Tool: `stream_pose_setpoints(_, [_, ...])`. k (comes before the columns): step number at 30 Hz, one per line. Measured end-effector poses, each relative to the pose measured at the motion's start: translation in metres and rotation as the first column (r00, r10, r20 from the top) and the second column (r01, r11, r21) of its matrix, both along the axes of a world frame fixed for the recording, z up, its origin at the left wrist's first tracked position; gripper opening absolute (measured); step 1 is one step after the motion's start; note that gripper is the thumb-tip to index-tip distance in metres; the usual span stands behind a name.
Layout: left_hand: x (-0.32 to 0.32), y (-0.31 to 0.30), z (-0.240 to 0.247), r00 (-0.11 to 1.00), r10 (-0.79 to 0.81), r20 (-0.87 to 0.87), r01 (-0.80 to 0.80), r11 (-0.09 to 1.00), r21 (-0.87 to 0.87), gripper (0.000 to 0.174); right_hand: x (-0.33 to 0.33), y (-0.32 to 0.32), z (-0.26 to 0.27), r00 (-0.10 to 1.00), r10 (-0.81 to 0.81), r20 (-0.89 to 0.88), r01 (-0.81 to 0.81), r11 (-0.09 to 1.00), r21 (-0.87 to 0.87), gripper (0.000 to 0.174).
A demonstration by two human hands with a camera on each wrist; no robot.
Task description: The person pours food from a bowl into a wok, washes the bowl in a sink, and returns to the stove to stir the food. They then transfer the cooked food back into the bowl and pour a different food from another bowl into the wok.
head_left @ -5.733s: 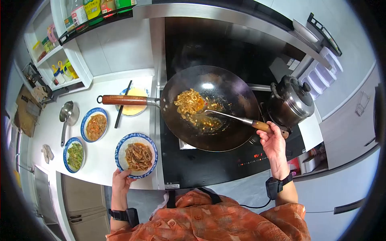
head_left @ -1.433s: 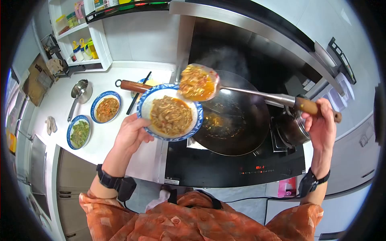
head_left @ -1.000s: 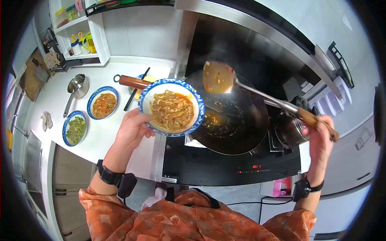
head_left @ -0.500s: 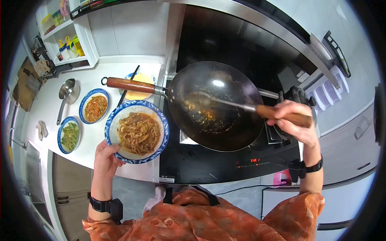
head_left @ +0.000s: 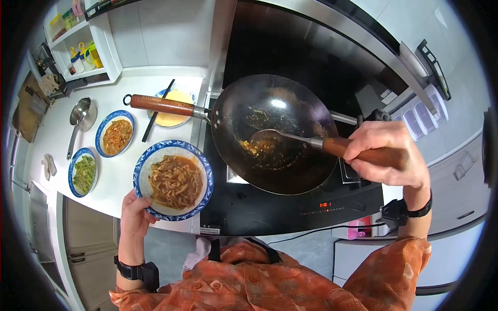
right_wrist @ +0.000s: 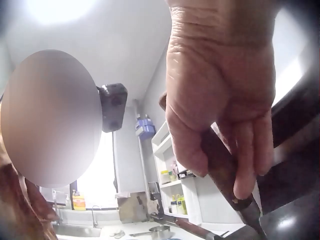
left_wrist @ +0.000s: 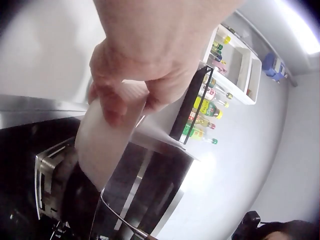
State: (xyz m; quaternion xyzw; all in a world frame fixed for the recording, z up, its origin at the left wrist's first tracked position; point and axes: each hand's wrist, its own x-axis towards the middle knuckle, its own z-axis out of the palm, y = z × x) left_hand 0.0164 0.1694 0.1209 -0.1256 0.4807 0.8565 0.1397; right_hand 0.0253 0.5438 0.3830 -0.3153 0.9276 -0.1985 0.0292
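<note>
In the head view, the left hand grips the near-left rim of a blue-rimmed bowl holding brown shredded food. The left wrist view shows the bowl's pale underside with the left hand pinching its edge. The right hand is curled round the wooden handle of a metal ladle, whose head rests low inside the dark wok. A few yellow bits and an oily film lie beside the ladle head. In the right wrist view, the right hand wraps the handle from above.
Left on the white counter are a bowl of reddish food, a bowl of greens and a metal dipper. Chopsticks lie across a bowl of yellow liquid, under the wok handle. A lidded pot stands behind the right hand.
The ladle, earlier raised over the held bowl with food in it, is down in the wok. The held bowl has moved left and lower, away from the wok, with the left hand still gripping it.
</note>
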Motion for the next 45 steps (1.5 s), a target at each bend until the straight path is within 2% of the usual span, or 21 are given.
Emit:
stream_pose_setpoints(2, [0.000, 0.000, -0.003, 1.000, 0.000, 0.003, 0.000, 1.000, -0.002, 0.028, -0.005, 0.008, 0.000, 1.000, -0.022, -0.005, 0.022, 0.997, -0.067, 0.011])
stream_pose_setpoints(4, [0.000, 0.002, -0.006, 1.000, -0.004, 0.004, 0.004, 1.000, -0.003, 0.029, -0.010, 0.006, -0.004, 0.975, -0.221, 0.036, 0.223, 0.972, -0.078, 0.010])
stream_pose_setpoints(6, [0.000, 0.003, -0.007, 1.000, -0.004, 0.004, 0.004, 1.000, -0.006, 0.029, -0.021, 0.012, -0.015, 0.980, -0.173, -0.100, 0.174, 0.985, -0.004, 0.009])
stream_pose_setpoints(7, [-0.001, 0.002, -0.008, 1.000, -0.010, 0.005, 0.010, 1.000, -0.005, 0.029, -0.025, 0.012, -0.012, 0.980, -0.174, -0.097, 0.174, 0.985, -0.004, 0.009])
stream_pose_setpoints(9, [-0.002, 0.003, -0.009, 1.000, -0.022, 0.010, 0.022, 1.000, -0.010, 0.029, -0.026, 0.014, -0.005, 0.959, -0.246, 0.139, 0.263, 0.957, -0.120, 0.009])
stream_pose_setpoints(10, [-0.002, 0.003, -0.010, 1.000, -0.017, 0.013, 0.017, 0.999, -0.030, 0.030, -0.024, 0.016, -0.004, 0.923, -0.305, 0.233, 0.360, 0.899, -0.249, 0.009])
stream_pose_setpoints(13, [-0.003, 0.006, -0.011, 1.000, -0.009, 0.028, 0.011, 0.999, -0.044, 0.030, -0.031, 0.062, 0.011, 0.780, -0.591, 0.207, 0.623, 0.701, -0.347, 0.015])
stream_pose_setpoints(14, [-0.002, 0.006, -0.010, 0.999, 0.000, 0.034, 0.001, 0.999, -0.039, 0.030, -0.032, 0.082, 0.010, 0.727, -0.658, 0.197, 0.672, 0.624, -0.399, 0.018])
stream_pose_setpoints(17, [-0.001, 0.006, -0.010, 1.000, -0.015, 0.017, 0.016, 1.000, -0.011, 0.030, -0.028, 0.151, 0.011, 0.644, -0.711, 0.284, 0.732, 0.463, -0.500, 0.021])
stream_pose_setpoints(18, [-0.001, 0.007, -0.011, 1.000, -0.011, 0.022, 0.011, 1.000, -0.011, 0.030, -0.029, 0.166, 0.007, 0.645, -0.708, 0.288, 0.732, 0.466, -0.497, 0.021])
stream_pose_setpoints(20, [-0.001, 0.008, -0.012, 0.999, 0.004, 0.050, -0.002, 1.000, -0.027, 0.030, -0.031, 0.194, -0.005, 0.549, -0.691, 0.470, 0.796, 0.263, -0.545, 0.023])
stream_pose_setpoints(23, [-0.002, 0.012, -0.014, 0.998, 0.017, 0.064, -0.014, 0.999, -0.045, 0.030, -0.049, 0.231, -0.045, 0.558, -0.535, 0.634, 0.819, 0.233, -0.524, 0.027])
stream_pose_setpoints(25, [-0.001, 0.012, -0.023, 0.997, 0.026, 0.070, -0.023, 0.999, -0.040, 0.030, -0.062, 0.225, -0.067, 0.511, -0.501, 0.698, 0.847, 0.158, -0.507, 0.027])
stream_pose_setpoints(28, [-0.002, 0.018, -0.020, 0.995, 0.042, 0.088, -0.040, 0.999, -0.026, 0.031, -0.083, 0.216, -0.095, 0.520, -0.361, 0.774, 0.849, 0.125, -0.512, 0.027])
stream_pose_setpoints(30, [-0.002, 0.019, -0.020, 0.994, 0.055, 0.093, -0.054, 0.998, -0.013, 0.031, -0.094, 0.213, -0.108, 0.529, -0.284, 0.799, 0.848, 0.136, -0.513, 0.026])
stream_pose_setpoints(32, [-0.002, 0.018, -0.022, 0.995, 0.001, 0.100, -0.001, 1.000, 0.002, 0.031, -0.103, 0.207, -0.120, 0.533, -0.239, 0.812, 0.845, 0.106, -0.524, 0.025])
stream_pose_setpoints(34, [-0.003, 0.020, -0.017, 0.995, 0.002, 0.102, -0.002, 1.000, 0.002, 0.031, -0.112, 0.203, -0.131, 0.559, -0.128, 0.819, 0.829, 0.109, -0.549, 0.023])
stream_pose_setpoints(40, [-0.011, 0.022, -0.011, 0.996, -0.027, 0.083, 0.032, 0.997, -0.066, 0.031, -0.122, 0.182, -0.129, 0.628, -0.107, 0.771, 0.776, 0.150, -0.612, 0.024])
stream_pose_setpoints(43, [-0.019, 0.023, -0.010, 0.997, -0.055, 0.058, 0.061, 0.992, -0.109, 0.031, -0.120, 0.173, -0.119, 0.647, -0.150, 0.748, 0.762, 0.159, -0.628, 0.025])
stream_pose_setpoints(45, [-0.024, 0.024, -0.008, 0.997, -0.067, 0.039, 0.071, 0.989, -0.126, 0.031, -0.116, 0.166, -0.108, 0.698, -0.087, 0.711, 0.711, 0.209, -0.672, 0.026])
